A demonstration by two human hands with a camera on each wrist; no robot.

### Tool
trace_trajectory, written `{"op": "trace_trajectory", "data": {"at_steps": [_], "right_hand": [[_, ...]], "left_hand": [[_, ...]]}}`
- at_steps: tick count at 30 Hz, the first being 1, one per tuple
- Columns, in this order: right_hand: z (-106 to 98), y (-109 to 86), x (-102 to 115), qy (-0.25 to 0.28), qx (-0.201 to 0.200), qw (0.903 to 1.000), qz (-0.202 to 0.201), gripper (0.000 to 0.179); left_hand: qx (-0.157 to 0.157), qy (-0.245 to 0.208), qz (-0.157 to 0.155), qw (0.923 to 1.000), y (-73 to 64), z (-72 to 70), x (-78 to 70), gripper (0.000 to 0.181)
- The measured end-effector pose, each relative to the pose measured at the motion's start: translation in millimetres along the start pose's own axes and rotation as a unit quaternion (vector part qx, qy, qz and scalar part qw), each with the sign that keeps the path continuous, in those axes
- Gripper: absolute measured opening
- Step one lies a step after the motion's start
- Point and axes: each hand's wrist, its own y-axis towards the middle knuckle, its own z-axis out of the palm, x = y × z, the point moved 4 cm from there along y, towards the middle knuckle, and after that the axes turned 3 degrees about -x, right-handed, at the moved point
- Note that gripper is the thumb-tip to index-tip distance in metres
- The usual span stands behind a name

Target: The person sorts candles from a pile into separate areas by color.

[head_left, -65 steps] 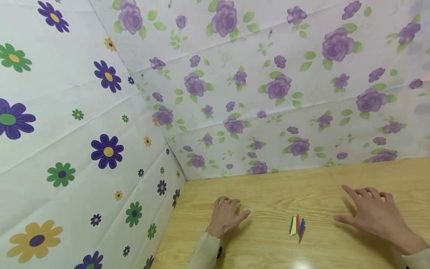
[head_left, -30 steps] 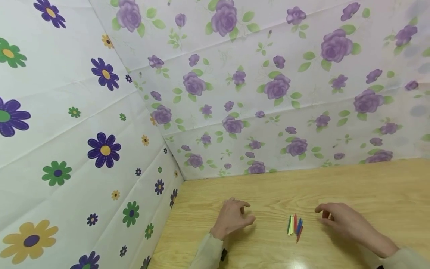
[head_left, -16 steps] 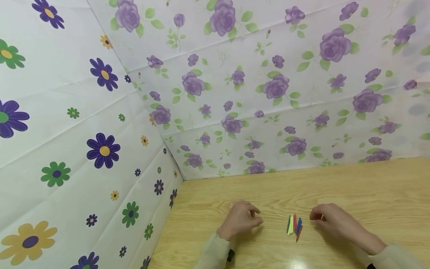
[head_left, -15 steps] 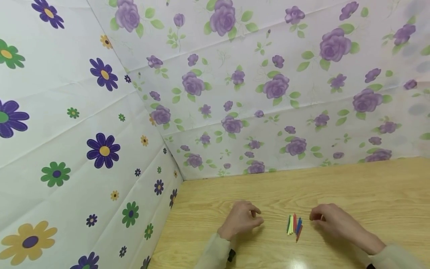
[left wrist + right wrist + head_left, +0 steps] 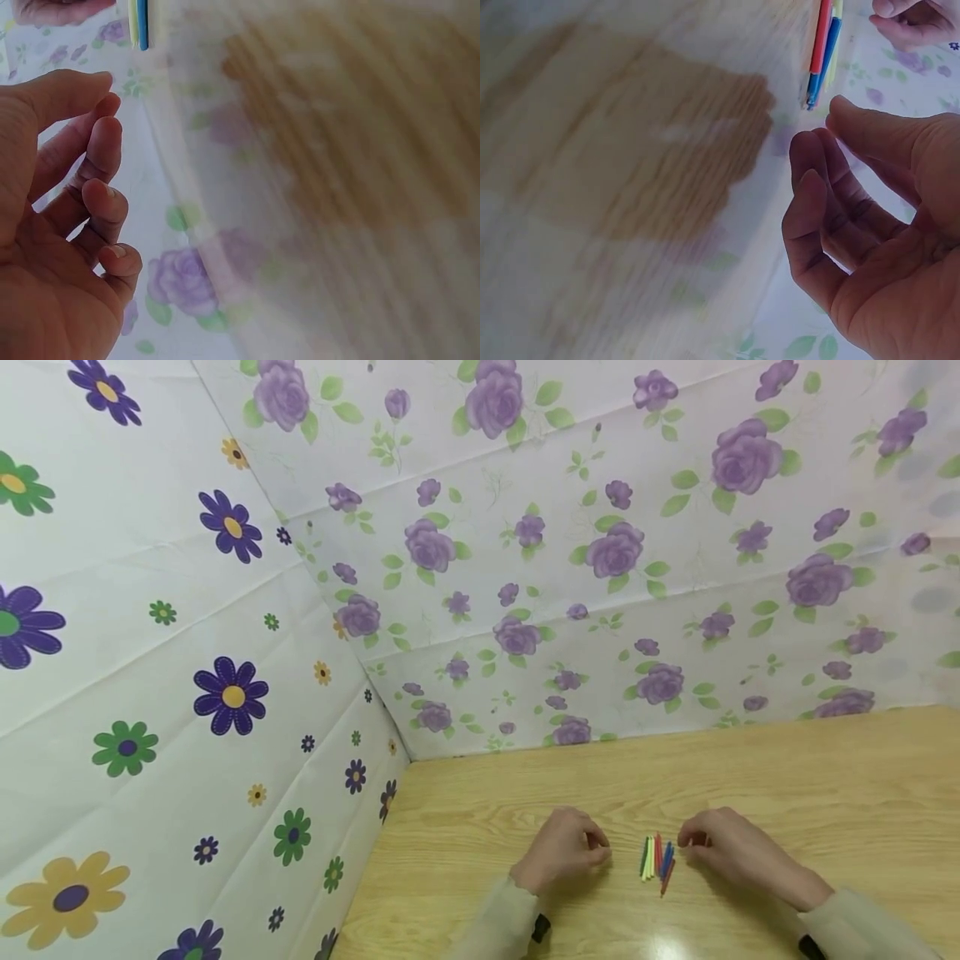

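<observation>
Several thin coloured sticks point(image 5: 657, 860), green, pale yellow, red, blue and brownish red, lie side by side on the wooden table point(image 5: 480, 785). Just left of them my left hand point(image 5: 564, 852) hovers low, fingers loosely bent and nothing between thumb and fingertips. My right hand point(image 5: 738, 852) is close on their right side, bent in a similar way and holding nothing. In the left wrist view a gap shows between the thumb and curved fingers of the left hand point(image 5: 64, 247). The right wrist view shows the sticks point(image 5: 823, 52) beyond the right hand's fingertips point(image 5: 806, 146), apart from them.
A white sheet with purple roses point(image 5: 615, 552) rises behind the table's far edge. Another sheet with daisies point(image 5: 232, 697) stands along the left. Light-coloured sleeves point(image 5: 498, 918) and dark bands point(image 5: 541, 928) are at both wrists.
Both hands have moved inward toward the sticks, the left going right and the right going left. Their fingers have bent from a more spread pose. The sticks stay in place.
</observation>
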Motion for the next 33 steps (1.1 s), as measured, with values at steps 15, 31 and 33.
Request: {"op": "trace_trajectory", "data": {"at_steps": [15,31,33], "right_hand": [[8,13.0,0,0.029,0.030,0.9989,-0.022,0.008],[15,9.3,11,0.013,0.042,0.9977,-0.052,0.019],[15,9.5,11,0.012,0.041,0.9977,-0.053,0.019]], "left_hand": [[0.009,0.026,-0.023,0.9994,21.9,16.9,-15.0,0.007],[0.004,0.102,0.087,0.9910,52.8,29.3,-37.9,0.019],[0.013,0.110,0.083,0.9904,56.2,30.4,-38.9,0.021]]}}
